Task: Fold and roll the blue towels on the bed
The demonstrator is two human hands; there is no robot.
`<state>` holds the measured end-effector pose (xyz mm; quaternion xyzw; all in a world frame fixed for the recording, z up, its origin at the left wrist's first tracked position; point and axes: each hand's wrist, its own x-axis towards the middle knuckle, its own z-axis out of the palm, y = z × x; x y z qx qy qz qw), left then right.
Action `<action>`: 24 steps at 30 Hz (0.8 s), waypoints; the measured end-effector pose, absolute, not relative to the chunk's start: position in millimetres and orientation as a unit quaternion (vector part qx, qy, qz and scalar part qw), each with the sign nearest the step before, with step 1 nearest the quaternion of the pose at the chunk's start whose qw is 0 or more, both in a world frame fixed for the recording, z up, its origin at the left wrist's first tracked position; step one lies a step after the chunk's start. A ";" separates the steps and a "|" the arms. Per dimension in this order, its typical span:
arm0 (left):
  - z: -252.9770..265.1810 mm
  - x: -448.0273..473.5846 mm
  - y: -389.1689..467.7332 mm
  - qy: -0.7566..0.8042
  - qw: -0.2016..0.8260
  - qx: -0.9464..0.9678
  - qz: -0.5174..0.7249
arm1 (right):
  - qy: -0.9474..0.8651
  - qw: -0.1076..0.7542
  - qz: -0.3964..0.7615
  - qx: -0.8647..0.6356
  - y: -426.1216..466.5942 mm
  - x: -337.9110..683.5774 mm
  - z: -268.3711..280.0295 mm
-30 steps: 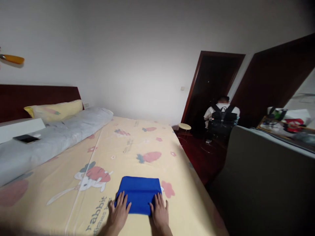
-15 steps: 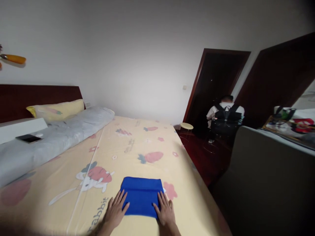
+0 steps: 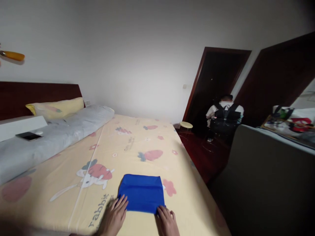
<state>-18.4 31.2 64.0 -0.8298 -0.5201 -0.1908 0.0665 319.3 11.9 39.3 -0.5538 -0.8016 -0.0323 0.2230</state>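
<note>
While both hands are lying flat with the fingers (image 3: pixel 122 203) spread and gripping nothing, the left hand (image 3: pixel 113 217) is resting its fingertips on the near left corner of the folded blue cloth (image 3: pixel 142 193), and the right hand (image 3: pixel 168 221) is touching the near right corner, its palm sitting on the bed sheet (image 3: pixel 128 147). The cloth is lying as a neat rectangle close to the foot edge of the bed, between a cartoon rabbit print and a pink strawberry print. Since neither hand is pinching the fabric, I judge that a sideways drag of the palms could be enough to skew the fold or bunch the soft sheet under it, and a push to the right could be sending the cloth toward the bed's edge. Counting outward: one blue cloth, two hands, one yellow pillow (image 3: pixel 55 108) by the headboard, one long grey bolster (image 3: pixel 56 131), one dark phone (image 3: pixel 28 135) on a white ledge, one small round stool (image 3: pixel 185 125), and one other person (image 3: pixel 224 116) standing by the dark doorway.
</note>
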 end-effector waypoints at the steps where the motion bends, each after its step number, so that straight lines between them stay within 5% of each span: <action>1: 58.1 -24.6 26.9 -0.533 0.067 -0.821 -0.194 | -0.804 0.220 -0.039 -0.551 7.0 322.4 38.1; 16: 109.8 -29.7 47.3 -0.614 -0.064 -0.782 -0.089 | -0.791 0.182 0.065 -0.580 28.5 309.9 112.1; 24: 95.7 -1.0 46.0 -0.697 -0.028 -0.716 -0.039 | -0.700 0.159 0.045 -0.695 30.6 285.2 106.4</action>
